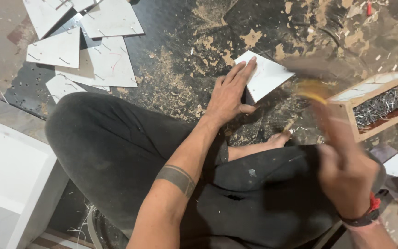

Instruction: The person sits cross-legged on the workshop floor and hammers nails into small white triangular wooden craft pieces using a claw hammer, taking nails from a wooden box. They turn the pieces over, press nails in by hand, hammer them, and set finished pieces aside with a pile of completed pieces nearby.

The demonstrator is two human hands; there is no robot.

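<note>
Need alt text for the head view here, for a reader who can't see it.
A seated person's left hand presses a small white panel flat on a sawdust-strewn dark floor, while the right hand, motion-blurred, holds a blurred yellowish tool. More white panels lie upper left; a wooden box of nails sits at right.

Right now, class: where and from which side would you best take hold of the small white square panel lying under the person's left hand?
Probably by the far right edge of the small white square panel: it lies flat on the floor, the left hand covers its near left corner, and that edge is bare. Pinch it thinly from above.
</note>
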